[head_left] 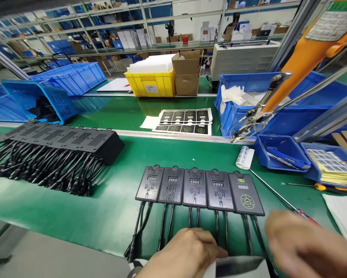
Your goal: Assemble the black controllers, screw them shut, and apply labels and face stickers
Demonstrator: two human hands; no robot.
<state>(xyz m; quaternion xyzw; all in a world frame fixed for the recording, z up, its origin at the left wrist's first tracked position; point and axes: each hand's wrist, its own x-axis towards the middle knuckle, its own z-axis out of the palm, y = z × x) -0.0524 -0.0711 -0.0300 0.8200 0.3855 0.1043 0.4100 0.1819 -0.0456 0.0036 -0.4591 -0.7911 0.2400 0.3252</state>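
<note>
My left hand (186,251) is at the bottom centre, its fingers closed on the edge of a grey-white sheet (240,267) that runs off the lower frame edge. To the right, my right hand (309,243) is smeared by motion beside the last device's cables, and its fingertips cannot be made out. Beyond both hands, several black devices lie in a row with cables toward me. The rightmost device (247,194) bears a printed panel with a green logo and round button pattern; the one at the far left of the row (150,185) shows a bare face with display digits.
Stacked black units with cables (57,141) lie at the left. Printed label sheets (185,122) rest behind the row. At the right are blue trays (280,152), a screwdriver (278,193), a label roll (244,157) and an overhanging orange tool (303,54).
</note>
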